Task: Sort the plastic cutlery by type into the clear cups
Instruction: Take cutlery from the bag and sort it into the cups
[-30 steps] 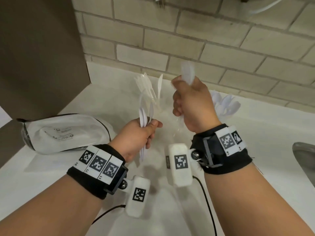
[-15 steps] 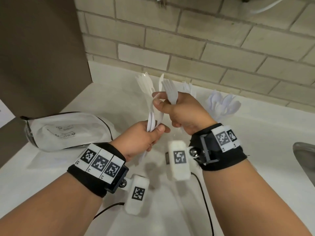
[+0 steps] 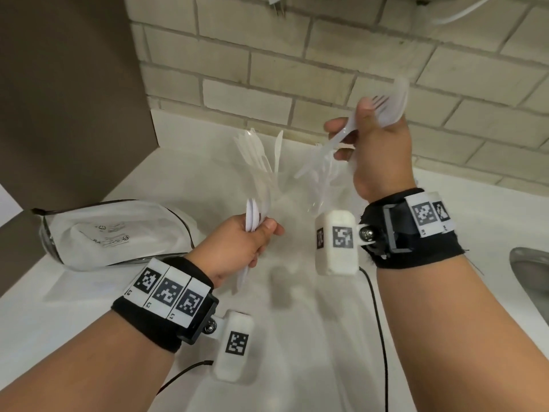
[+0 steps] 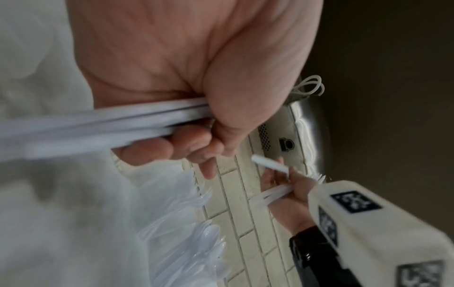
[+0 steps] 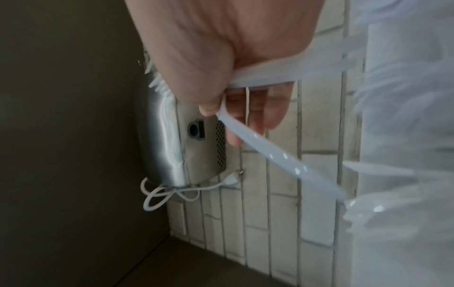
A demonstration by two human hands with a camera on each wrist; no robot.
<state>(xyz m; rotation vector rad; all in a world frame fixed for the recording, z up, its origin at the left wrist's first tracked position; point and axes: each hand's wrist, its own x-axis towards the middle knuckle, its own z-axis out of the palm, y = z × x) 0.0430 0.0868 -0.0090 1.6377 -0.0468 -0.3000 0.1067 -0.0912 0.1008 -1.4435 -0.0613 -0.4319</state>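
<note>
Left grip: left hand [image 3: 237, 248] curled round a bundle of white plastic cutlery [image 3: 253, 217], handles out below the fist; type unclear, blurred in the wrist view.
Right grip: right hand [image 3: 377, 150] raised near the brick wall [image 3: 326, 69], fingers closed on forks [image 3: 386, 110]; tines and heads stick up above the fist, handles [image 3: 323, 153] slant down-left. One fork handle [image 5: 270, 149] sits pinched between thumb and fingers in the right wrist view.
Cups: clear cups stand on the tabletop [image 3: 297, 337] between and beyond the two hands, hard to outline. Left cup [image 3: 264, 179] holds white knives [image 3: 258, 153] upright. A second cup [image 3: 315, 185] just beside it holds more white pieces, partly hidden by the right hand.
Spoons: left wrist view shows a cluster of spoons [image 4: 209, 238] near the wall; cup under them not clear.
Bag: opened plastic bag [image 3: 113, 230] lies on the tabletop, left of the left hand, apart from the cups.
Sink: metal rim [image 3: 528, 278] at right edge.
Wall unit: metal box with white cord [image 5: 196, 147] on the wall.
</note>
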